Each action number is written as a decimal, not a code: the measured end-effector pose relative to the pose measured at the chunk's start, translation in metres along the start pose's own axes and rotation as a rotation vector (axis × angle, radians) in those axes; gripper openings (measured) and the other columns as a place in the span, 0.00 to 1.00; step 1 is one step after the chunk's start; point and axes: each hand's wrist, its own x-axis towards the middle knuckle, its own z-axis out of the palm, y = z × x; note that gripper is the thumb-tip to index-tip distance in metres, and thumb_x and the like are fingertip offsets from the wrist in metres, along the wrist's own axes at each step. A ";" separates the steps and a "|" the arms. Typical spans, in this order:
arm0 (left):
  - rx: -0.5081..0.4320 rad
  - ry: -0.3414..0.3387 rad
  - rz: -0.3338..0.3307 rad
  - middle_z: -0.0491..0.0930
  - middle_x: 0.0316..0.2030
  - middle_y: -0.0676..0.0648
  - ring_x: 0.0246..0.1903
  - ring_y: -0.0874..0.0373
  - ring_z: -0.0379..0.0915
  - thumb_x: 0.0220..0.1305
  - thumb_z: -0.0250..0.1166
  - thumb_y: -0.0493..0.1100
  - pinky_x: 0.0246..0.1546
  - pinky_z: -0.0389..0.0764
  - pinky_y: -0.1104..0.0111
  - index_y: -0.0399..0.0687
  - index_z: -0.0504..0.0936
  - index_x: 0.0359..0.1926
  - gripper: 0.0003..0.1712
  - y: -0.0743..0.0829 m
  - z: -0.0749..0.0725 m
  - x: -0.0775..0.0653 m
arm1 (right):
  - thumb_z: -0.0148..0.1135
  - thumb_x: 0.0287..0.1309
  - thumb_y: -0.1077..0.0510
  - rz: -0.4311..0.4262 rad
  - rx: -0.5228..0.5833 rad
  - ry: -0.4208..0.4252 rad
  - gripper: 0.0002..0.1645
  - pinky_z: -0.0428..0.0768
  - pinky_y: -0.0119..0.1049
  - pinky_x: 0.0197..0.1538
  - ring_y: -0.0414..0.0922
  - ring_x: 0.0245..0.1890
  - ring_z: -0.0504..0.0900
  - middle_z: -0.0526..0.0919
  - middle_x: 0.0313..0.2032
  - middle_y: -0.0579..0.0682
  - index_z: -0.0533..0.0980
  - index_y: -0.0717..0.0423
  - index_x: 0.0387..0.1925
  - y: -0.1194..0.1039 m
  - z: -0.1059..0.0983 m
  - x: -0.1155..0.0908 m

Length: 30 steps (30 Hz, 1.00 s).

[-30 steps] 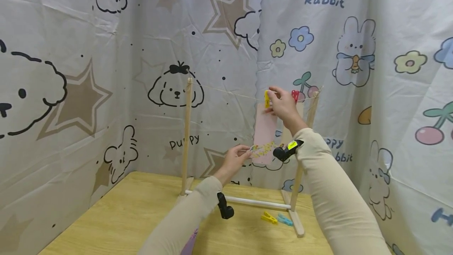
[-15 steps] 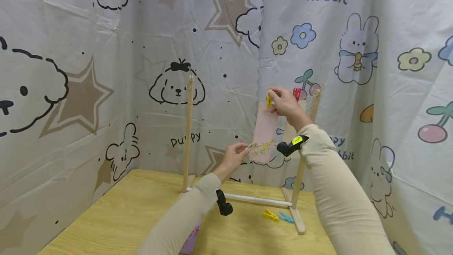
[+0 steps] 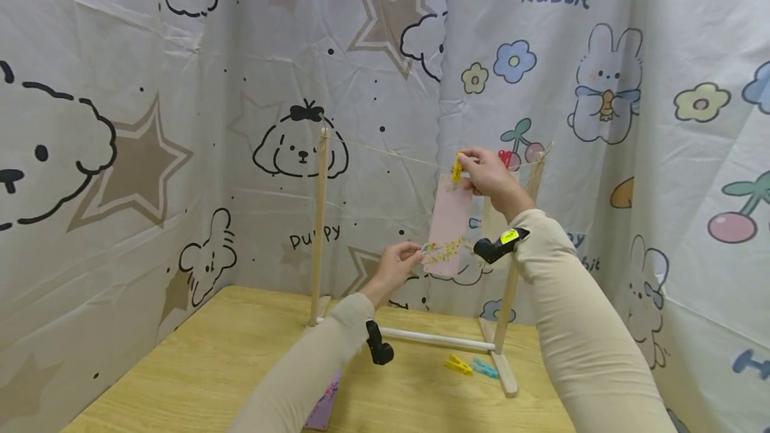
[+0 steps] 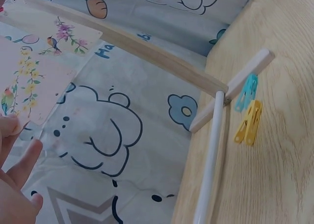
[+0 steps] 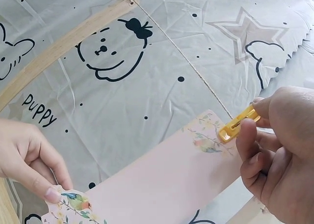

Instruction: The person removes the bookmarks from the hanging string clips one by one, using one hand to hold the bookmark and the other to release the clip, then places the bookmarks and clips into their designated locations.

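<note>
The pink card (image 3: 448, 219) hangs just below the string (image 5: 196, 72), tilted a little, its upper edge meeting a yellow clip (image 5: 238, 128). The person's right hand (image 5: 284, 150) grips that clip at the string; whether it bites both string and card cannot be told. If it has caught only one of them, the card would probably drop once the fingers let go. The clip also sits near a corner rather than mid-edge, so the card may swing round and hang askew.

Well below the string, the left hand (image 3: 397, 266) pinches the card's lower edge between thumb and fingers. A downward tug there could pull the paper out of the clip, and a hard pinch could crease it.

Further along the string, toward the right post (image 3: 511, 286), the cream card (image 3: 493, 222) hangs from a red clip (image 3: 504, 159). It is close behind the right hand, so a careless knuckle or a jolt to the string could shake it loose.

Far beneath the string, a spare yellow clip (image 3: 458, 363), a blue clip (image 3: 484, 368) and a purple card (image 3: 325, 406) lie on the table (image 3: 180, 366); a lowered sleeve could brush the purple card aside.
</note>
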 end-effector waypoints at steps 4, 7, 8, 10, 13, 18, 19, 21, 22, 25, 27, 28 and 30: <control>0.012 -0.011 -0.011 0.87 0.47 0.41 0.54 0.47 0.81 0.75 0.64 0.37 0.59 0.76 0.50 0.34 0.85 0.54 0.12 -0.002 -0.002 -0.001 | 0.45 0.83 0.50 -0.005 -0.009 -0.013 0.28 0.69 0.29 0.29 0.37 0.21 0.69 0.79 0.53 0.60 0.64 0.63 0.72 0.001 0.000 0.000; 0.014 -0.012 -0.009 0.86 0.48 0.40 0.55 0.45 0.80 0.75 0.63 0.37 0.60 0.75 0.49 0.34 0.84 0.54 0.13 -0.004 -0.003 -0.002 | 0.44 0.83 0.51 -0.020 -0.021 -0.021 0.27 0.69 0.29 0.28 0.37 0.20 0.68 0.80 0.55 0.62 0.64 0.64 0.72 0.001 0.002 -0.001; 0.017 -0.011 -0.004 0.86 0.48 0.40 0.56 0.45 0.79 0.75 0.63 0.37 0.60 0.75 0.49 0.34 0.84 0.54 0.13 -0.004 -0.004 -0.002 | 0.43 0.83 0.51 -0.025 -0.024 -0.024 0.27 0.68 0.29 0.28 0.37 0.20 0.68 0.80 0.55 0.63 0.65 0.64 0.71 0.001 0.002 -0.001; 0.015 -0.012 0.001 0.86 0.48 0.40 0.56 0.45 0.80 0.75 0.63 0.36 0.59 0.76 0.51 0.33 0.84 0.54 0.12 -0.005 -0.005 -0.003 | 0.43 0.83 0.52 -0.036 -0.031 -0.028 0.26 0.68 0.29 0.28 0.36 0.20 0.67 0.80 0.57 0.64 0.65 0.64 0.71 0.002 0.003 -0.002; 0.019 -0.016 0.013 0.87 0.47 0.39 0.52 0.51 0.81 0.76 0.63 0.36 0.52 0.79 0.61 0.33 0.84 0.53 0.12 -0.005 -0.007 -0.003 | 0.42 0.84 0.52 -0.045 -0.042 -0.029 0.26 0.68 0.30 0.28 0.36 0.20 0.68 0.80 0.57 0.65 0.64 0.65 0.70 0.002 0.004 -0.002; 0.014 -0.017 0.000 0.87 0.46 0.41 0.31 0.61 0.73 0.76 0.62 0.37 0.25 0.68 0.71 0.34 0.84 0.54 0.12 0.000 -0.008 -0.004 | 0.42 0.83 0.53 -0.054 -0.079 -0.027 0.27 0.70 0.31 0.29 0.38 0.21 0.72 0.79 0.47 0.61 0.64 0.67 0.71 0.000 0.004 -0.003; 0.016 -0.017 0.002 0.87 0.46 0.41 0.31 0.61 0.72 0.76 0.62 0.37 0.25 0.67 0.71 0.34 0.84 0.54 0.12 0.001 -0.008 -0.004 | 0.42 0.83 0.53 -0.055 -0.089 -0.025 0.27 0.71 0.31 0.29 0.39 0.21 0.73 0.78 0.43 0.59 0.64 0.66 0.71 0.000 0.004 -0.003; 0.020 -0.019 0.002 0.87 0.47 0.41 0.33 0.60 0.76 0.76 0.62 0.37 0.28 0.72 0.70 0.34 0.84 0.54 0.12 0.003 -0.008 -0.005 | 0.41 0.83 0.53 -0.055 -0.102 -0.020 0.26 0.72 0.31 0.30 0.40 0.22 0.75 0.75 0.37 0.57 0.64 0.67 0.71 0.000 0.003 -0.003; 0.023 -0.022 0.006 0.87 0.47 0.41 0.37 0.58 0.79 0.76 0.63 0.37 0.33 0.76 0.68 0.34 0.84 0.54 0.12 0.004 -0.007 -0.004 | 0.41 0.83 0.53 -0.055 -0.106 -0.019 0.26 0.72 0.32 0.30 0.40 0.22 0.75 0.75 0.35 0.56 0.64 0.67 0.70 0.000 0.002 -0.003; 0.026 -0.030 0.018 0.87 0.46 0.40 0.50 0.48 0.82 0.75 0.63 0.36 0.51 0.79 0.59 0.34 0.85 0.53 0.12 0.005 -0.006 -0.004 | 0.41 0.83 0.54 -0.051 -0.108 -0.018 0.25 0.73 0.32 0.30 0.41 0.23 0.77 0.74 0.32 0.54 0.64 0.66 0.69 0.000 0.002 -0.003; 0.021 -0.033 0.019 0.87 0.45 0.39 0.52 0.42 0.81 0.75 0.63 0.35 0.54 0.78 0.53 0.33 0.85 0.53 0.12 0.006 -0.005 -0.004 | 0.40 0.83 0.54 -0.051 -0.110 -0.025 0.25 0.73 0.32 0.30 0.41 0.23 0.77 0.73 0.33 0.54 0.63 0.67 0.69 0.000 0.002 -0.003; 0.019 -0.033 0.021 0.87 0.45 0.39 0.53 0.41 0.81 0.75 0.63 0.35 0.54 0.77 0.52 0.33 0.85 0.53 0.12 0.006 -0.005 -0.004 | 0.40 0.84 0.54 -0.050 -0.111 -0.027 0.25 0.73 0.32 0.30 0.41 0.24 0.78 0.73 0.33 0.55 0.63 0.67 0.68 -0.001 0.003 -0.002; 0.024 -0.030 0.023 0.87 0.45 0.39 0.52 0.41 0.81 0.75 0.63 0.35 0.53 0.77 0.53 0.33 0.85 0.53 0.12 0.005 -0.006 -0.003 | 0.39 0.84 0.53 -0.050 -0.116 -0.023 0.24 0.73 0.33 0.31 0.41 0.25 0.78 0.74 0.37 0.57 0.63 0.67 0.67 -0.002 0.003 -0.003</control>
